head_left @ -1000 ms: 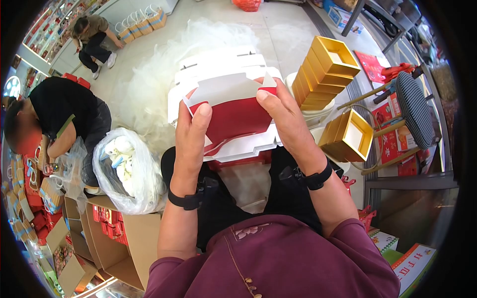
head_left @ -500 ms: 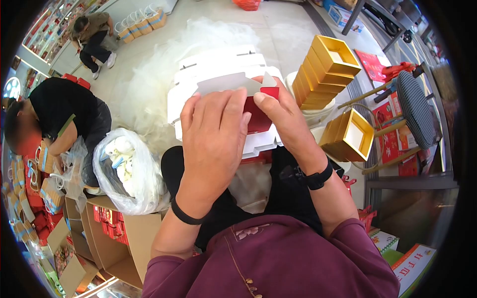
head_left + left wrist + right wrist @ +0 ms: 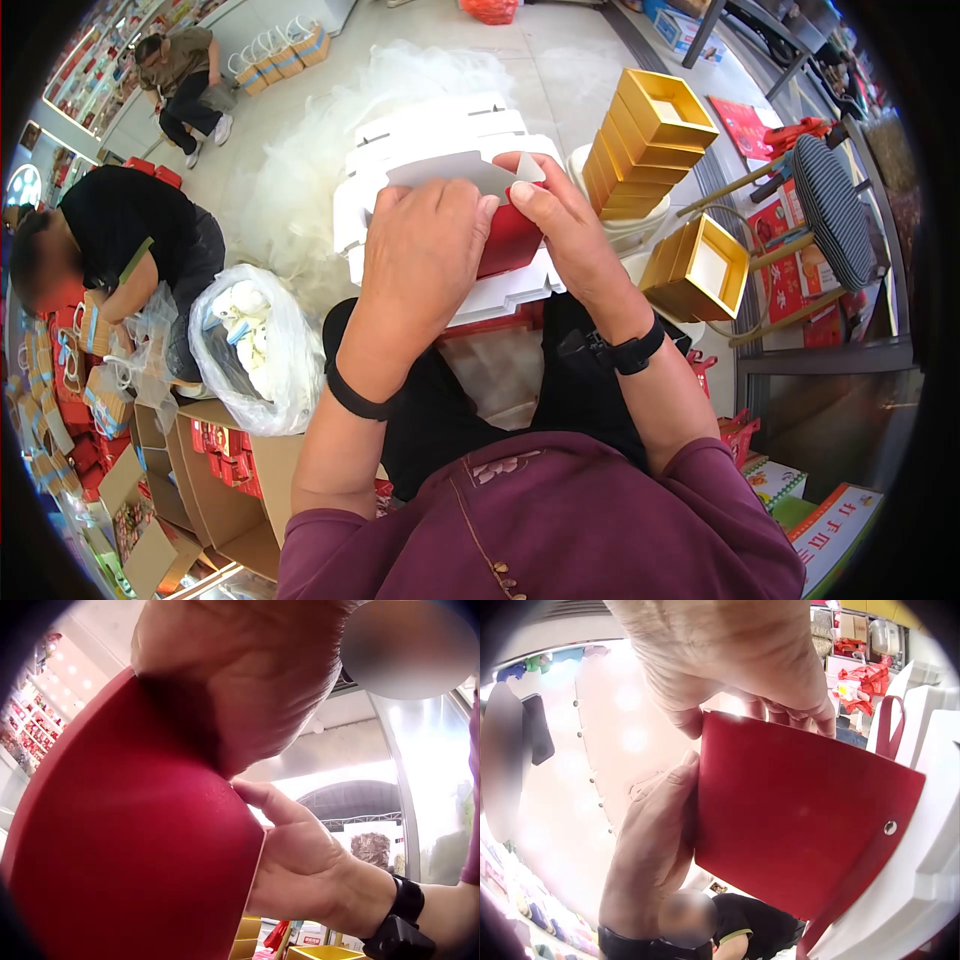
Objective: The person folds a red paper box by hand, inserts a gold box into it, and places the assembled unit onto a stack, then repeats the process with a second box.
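Observation:
A red gift box with a pale inside and raised top flaps is held over a stack of white cut cardboard. My left hand lies over its left part, back of the hand up, fingers bent over the top edge. On the other side my right hand grips the right edge, thumb on the near face, fingers behind. The right wrist view shows a metal rivet and a red ribbon handle on the box. In the head view, my left hand hides much of the box.
Stacked gold boxes and a shorter gold stack stand at right, near a striped stool. To the left are a clear plastic bag of white items, an open carton and a bending person. Another person sits farther back.
My left hand has left the box's left side and swung over its top, and its fingers have since bent further. My right hand keeps its grip on the right edge.

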`<state>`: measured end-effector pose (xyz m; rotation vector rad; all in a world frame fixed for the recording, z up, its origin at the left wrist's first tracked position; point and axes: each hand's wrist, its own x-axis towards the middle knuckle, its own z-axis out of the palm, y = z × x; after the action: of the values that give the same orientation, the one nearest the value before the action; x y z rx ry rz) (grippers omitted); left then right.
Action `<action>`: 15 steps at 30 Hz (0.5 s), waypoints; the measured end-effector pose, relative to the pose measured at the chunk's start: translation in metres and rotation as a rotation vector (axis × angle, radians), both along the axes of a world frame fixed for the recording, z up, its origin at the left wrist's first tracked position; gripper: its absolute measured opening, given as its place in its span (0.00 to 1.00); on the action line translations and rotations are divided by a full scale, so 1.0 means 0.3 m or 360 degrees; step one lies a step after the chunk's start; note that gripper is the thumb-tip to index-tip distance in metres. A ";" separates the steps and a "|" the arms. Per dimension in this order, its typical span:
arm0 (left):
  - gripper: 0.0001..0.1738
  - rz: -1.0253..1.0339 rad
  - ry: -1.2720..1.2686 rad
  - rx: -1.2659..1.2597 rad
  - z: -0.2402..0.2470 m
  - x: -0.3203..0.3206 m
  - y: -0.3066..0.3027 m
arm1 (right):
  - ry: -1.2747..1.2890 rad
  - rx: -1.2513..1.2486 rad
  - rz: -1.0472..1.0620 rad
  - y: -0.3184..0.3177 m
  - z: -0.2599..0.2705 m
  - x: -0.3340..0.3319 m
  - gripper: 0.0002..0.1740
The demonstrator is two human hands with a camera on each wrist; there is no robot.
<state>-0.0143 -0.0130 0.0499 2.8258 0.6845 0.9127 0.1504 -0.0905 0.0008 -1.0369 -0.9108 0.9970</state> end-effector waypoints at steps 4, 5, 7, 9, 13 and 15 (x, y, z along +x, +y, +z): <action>0.10 -0.0019 0.0073 -0.0118 0.006 -0.010 0.006 | 0.0044 0.0041 -0.0032 -0.003 0.003 -0.001 0.26; 0.09 0.0009 0.0081 -0.0148 0.004 -0.010 0.002 | 0.0117 0.0057 -0.0029 0.001 0.001 -0.002 0.27; 0.07 0.0063 0.0099 -0.0207 -0.004 -0.007 -0.010 | 0.0195 0.0078 0.0024 -0.001 -0.004 0.001 0.27; 0.07 0.0013 0.0077 -0.0247 -0.014 -0.008 -0.001 | 0.0166 0.0081 0.0044 0.001 -0.012 0.008 0.26; 0.07 -0.0049 0.0064 -0.0396 -0.011 -0.006 0.000 | -0.0056 -0.0019 0.0089 0.009 -0.005 0.022 0.23; 0.06 -0.0018 0.0037 -0.0502 -0.013 -0.005 -0.004 | -0.0198 -0.0081 0.0114 0.008 0.017 0.026 0.22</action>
<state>-0.0157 -0.0141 0.0460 2.5621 0.7409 0.6997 0.1583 -0.0880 0.0059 -1.1252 -1.0353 1.0285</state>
